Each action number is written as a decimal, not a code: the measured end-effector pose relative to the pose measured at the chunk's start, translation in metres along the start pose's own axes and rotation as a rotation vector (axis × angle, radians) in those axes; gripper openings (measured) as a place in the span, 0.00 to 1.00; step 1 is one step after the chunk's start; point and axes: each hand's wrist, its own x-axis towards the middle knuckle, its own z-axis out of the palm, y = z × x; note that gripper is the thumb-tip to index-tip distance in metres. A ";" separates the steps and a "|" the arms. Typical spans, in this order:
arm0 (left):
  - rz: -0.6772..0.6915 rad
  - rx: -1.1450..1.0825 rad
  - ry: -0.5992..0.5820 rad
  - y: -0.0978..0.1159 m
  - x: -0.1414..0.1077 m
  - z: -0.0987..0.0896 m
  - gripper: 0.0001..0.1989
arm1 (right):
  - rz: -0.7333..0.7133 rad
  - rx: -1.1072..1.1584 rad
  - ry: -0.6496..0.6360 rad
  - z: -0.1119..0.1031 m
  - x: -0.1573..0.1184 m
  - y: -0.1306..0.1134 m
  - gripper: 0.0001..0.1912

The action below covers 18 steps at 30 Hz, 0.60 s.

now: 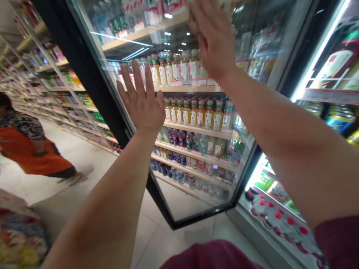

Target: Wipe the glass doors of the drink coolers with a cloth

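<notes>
Maroon sleeve filling the near corner, and the right hand is up high, well apart from the left, something pale at its fingertips, grip impossible to call! Left hand spread wide at the glass cooler door, juice bottles behind, a person in an orange apron striding past!

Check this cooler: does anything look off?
The black-framed glass cooler door stands swung open into the aisle, odd for a chilled case, with the left hand flat against its glass. The bottled drinks on the shelves look orderly.
</notes>
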 end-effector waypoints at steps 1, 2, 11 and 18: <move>-0.002 0.014 0.001 0.000 0.000 0.000 0.32 | 0.150 -0.010 0.018 0.002 0.004 0.000 0.26; -0.005 0.024 -0.001 0.000 0.000 0.000 0.32 | 0.239 -0.015 0.029 0.004 0.007 -0.002 0.28; -0.002 0.098 -0.048 0.001 0.004 0.000 0.34 | 0.161 -0.030 -0.074 -0.002 0.005 -0.006 0.27; -0.022 0.185 -0.088 0.007 0.006 -0.005 0.34 | -0.341 0.106 -0.239 0.001 -0.044 -0.006 0.30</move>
